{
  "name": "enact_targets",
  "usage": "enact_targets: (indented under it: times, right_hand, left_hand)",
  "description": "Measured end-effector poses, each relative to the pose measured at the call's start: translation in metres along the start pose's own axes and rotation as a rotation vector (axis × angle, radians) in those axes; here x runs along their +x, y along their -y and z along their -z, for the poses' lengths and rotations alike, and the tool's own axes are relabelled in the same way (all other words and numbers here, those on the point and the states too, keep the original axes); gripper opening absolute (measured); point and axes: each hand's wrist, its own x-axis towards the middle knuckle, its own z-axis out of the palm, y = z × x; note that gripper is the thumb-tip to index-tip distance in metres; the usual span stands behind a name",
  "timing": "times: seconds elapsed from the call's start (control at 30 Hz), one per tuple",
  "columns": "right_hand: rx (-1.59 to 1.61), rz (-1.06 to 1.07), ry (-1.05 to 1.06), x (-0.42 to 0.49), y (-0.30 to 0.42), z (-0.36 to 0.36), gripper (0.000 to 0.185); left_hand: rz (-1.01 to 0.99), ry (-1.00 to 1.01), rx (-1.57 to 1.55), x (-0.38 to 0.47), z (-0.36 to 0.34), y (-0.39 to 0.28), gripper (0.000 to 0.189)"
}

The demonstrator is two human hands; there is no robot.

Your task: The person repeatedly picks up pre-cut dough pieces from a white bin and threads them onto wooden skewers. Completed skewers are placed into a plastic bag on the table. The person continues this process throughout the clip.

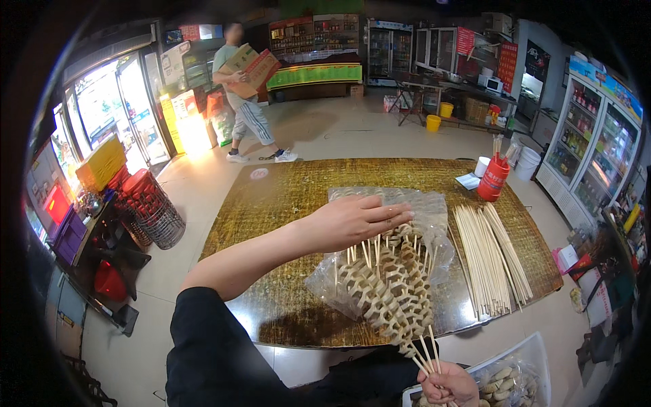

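My right hand point(447, 384) grips the lower ends of several wooden skewers near the bottom of the view. Threaded on them are pale, spiral-cut food pieces point(391, 300), which lean over the near edge of the table. My left hand point(363, 221) reaches across from the left, palm down and fingers extended, over a clear plastic bag point(432, 219) with more skewered pieces on and under it. Whether its fingertips press on the bag or the food cannot be told. To the right, bare wooden skewers point(488, 259) lie in a loose pile on the brown patterned table point(285, 203).
A red skewer holder point(493, 178) and a paper roll point(482, 166) stand at the table's far right. A white bin point(540, 351) with pale food pieces sits below the near edge. A person point(241, 91) carrying flattened cardboard walks beyond the table. Wire baskets point(163, 224) stand left.
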Motion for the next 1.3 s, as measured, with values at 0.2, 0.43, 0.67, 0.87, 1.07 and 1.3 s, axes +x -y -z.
enact_targets:
  times: [0.2, 0.43, 0.67, 0.87, 1.07, 1.3]
  right_hand:
    - [0.170, 0.044, -0.010, 0.027, 0.023, -0.007, 0.016]
    - [0.099, 0.159, -0.045, 0.077, 0.042, -0.041, 0.019]
    - [0.093, 0.202, -0.081, 0.124, 0.066, -0.052, 0.017]
    - [0.208, 0.315, -0.079, 0.155, 0.089, -0.037, 0.014]
    - [0.273, 0.272, -0.056, 0.186, 0.121, -0.017, 0.013]
    - [0.351, 0.240, -0.175, 0.181, 0.090, -0.013, 0.013]
  left_hand:
    - [0.009, -0.035, -0.018, 0.007, 0.006, -0.001, 0.070]
    - [0.008, -0.107, -0.040, 0.020, 0.009, 0.000, 0.066]
    - [-0.011, -0.088, -0.068, 0.026, 0.015, -0.007, 0.067]
    - [0.003, -0.071, -0.103, 0.026, 0.014, -0.014, 0.064]
    - [0.016, -0.131, -0.154, 0.030, 0.008, -0.014, 0.060]
    - [-0.012, -0.075, -0.151, 0.013, -0.009, -0.028, 0.070]
